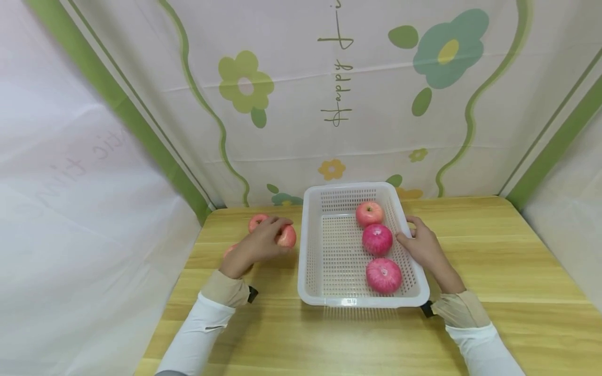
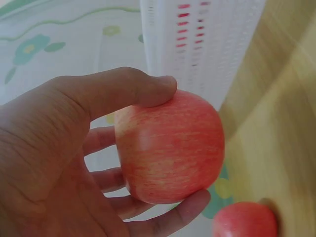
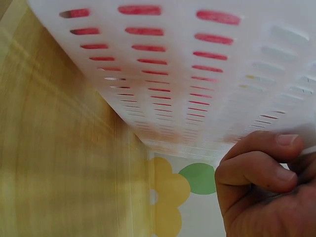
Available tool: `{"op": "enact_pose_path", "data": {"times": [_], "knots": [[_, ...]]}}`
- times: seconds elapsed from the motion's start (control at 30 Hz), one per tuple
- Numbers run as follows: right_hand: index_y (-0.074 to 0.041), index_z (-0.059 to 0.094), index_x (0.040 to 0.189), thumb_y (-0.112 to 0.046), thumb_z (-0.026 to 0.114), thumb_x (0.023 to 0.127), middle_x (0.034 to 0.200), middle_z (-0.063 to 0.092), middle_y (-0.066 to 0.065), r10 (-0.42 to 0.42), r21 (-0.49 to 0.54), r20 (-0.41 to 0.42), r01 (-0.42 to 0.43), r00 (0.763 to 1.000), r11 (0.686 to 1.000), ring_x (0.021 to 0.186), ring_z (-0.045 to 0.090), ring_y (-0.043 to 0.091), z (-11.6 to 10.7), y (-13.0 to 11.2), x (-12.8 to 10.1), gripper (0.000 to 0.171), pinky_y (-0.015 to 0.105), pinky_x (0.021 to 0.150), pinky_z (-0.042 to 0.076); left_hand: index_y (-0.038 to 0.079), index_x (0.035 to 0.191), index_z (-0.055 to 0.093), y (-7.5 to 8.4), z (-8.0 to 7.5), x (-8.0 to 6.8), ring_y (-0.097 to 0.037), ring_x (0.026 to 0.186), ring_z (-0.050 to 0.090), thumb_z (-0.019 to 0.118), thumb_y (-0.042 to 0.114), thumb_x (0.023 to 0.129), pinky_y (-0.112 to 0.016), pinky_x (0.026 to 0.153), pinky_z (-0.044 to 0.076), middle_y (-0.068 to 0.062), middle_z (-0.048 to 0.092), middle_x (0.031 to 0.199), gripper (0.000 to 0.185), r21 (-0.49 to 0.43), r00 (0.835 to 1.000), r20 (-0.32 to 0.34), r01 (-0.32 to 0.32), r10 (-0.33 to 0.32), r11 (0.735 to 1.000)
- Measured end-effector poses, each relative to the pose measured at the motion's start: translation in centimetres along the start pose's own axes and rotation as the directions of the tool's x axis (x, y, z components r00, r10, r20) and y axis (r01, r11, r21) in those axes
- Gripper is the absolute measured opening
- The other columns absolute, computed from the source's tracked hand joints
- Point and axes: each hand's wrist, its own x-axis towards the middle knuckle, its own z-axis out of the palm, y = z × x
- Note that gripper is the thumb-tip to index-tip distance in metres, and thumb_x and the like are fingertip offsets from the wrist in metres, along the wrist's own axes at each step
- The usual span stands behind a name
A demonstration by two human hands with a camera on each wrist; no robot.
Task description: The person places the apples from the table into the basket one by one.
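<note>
My left hand [image 1: 276,233] grips a pink-red apple [image 1: 289,238] on the wooden table, left of a white perforated basket [image 1: 348,187]. In the left wrist view the thumb [image 2: 133,89] lies over this apple [image 2: 170,148] and the fingers curl under it. Two more apples lie near that hand: one behind it [image 1: 256,221] and one mostly hidden under the wrist [image 1: 229,250]. Three apples sit in a row along the basket's right side [image 1: 369,213], [image 1: 377,239], [image 1: 383,275]. My right hand [image 1: 408,233] holds the basket's right rim, its fingers [image 3: 261,168] curled at the slotted wall [image 3: 197,74].
The wooden table [image 1: 494,250] has bare room to the right of the basket and along the front edge. A flowered cloth backdrop [image 1: 291,104] closes the back, and white cloth walls stand at both sides. A loose apple [image 2: 244,219] lies close to the held one.
</note>
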Motion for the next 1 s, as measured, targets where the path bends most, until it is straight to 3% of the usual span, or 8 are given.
{"op": "enact_pose_path", "data": {"times": [0.37, 0.63, 0.83, 1.0], "knots": [[0.007, 0.023, 0.163, -0.016, 0.058, 0.107, 0.127, 0.063, 0.044, -0.004, -0.011, 0.006, 0.004, 1.0, 1.0, 0.089, 0.079, 0.044, -0.2, -0.2, 0.0, 0.07, 0.045, 0.063, 0.066, 0.009, 0.149, 0.058, 2.1, -1.7, -1.1, -0.03, 0.124, 0.061, 0.083, 0.02, 0.086, -0.05, 0.103, 0.054, -0.012, 0.057, 0.151, 0.068, 0.042, 0.999, 0.016, -0.038, 0.037, 0.998], [0.008, 0.024, 0.162, -0.016, 0.058, 0.107, 0.127, 0.063, 0.045, -0.01, -0.008, 0.004, 0.01, 1.0, 1.0, 0.089, 0.08, 0.043, -0.2, 0.0, 0.1, 0.069, 0.045, 0.063, 0.066, 0.015, 0.142, 0.064, 3.5, -2.4, -1.2, -0.025, 0.119, 0.064, 0.084, 0.02, 0.085, -0.046, 0.1, 0.054, -0.005, 0.063, 0.145, 0.061, 0.087, 0.995, 0.005, -0.104, 0.104, 0.991], [0.007, 0.023, 0.162, -0.017, 0.057, 0.108, 0.127, 0.063, 0.044, -0.005, -0.001, 0.007, 0.005, 1.0, 1.0, 0.088, 0.08, 0.042, -0.2, 0.2, 0.0, 0.069, 0.045, 0.063, 0.066, 0.016, 0.142, 0.066, 4.7, -3.0, -1.1, -0.024, 0.126, 0.062, 0.084, 0.024, 0.086, -0.044, 0.104, 0.053, -0.004, 0.064, 0.144, 0.059, 0.067, 0.99, 0.016, -0.138, 0.137, 0.988], [0.007, 0.023, 0.163, -0.018, 0.056, 0.108, 0.128, 0.063, 0.044, 0.005, 0.0, 0.014, -0.005, 1.0, 1.0, 0.09, 0.08, 0.043, -0.2, 0.1, 0.0, 0.069, 0.045, 0.064, 0.066, 0.015, 0.146, 0.063, 5.6, -3.4, -0.9, -0.027, 0.134, 0.061, 0.084, 0.027, 0.085, -0.047, 0.107, 0.054, -0.007, 0.062, 0.148, 0.065, 0.104, 0.983, 0.045, -0.182, 0.178, 0.978]]}}
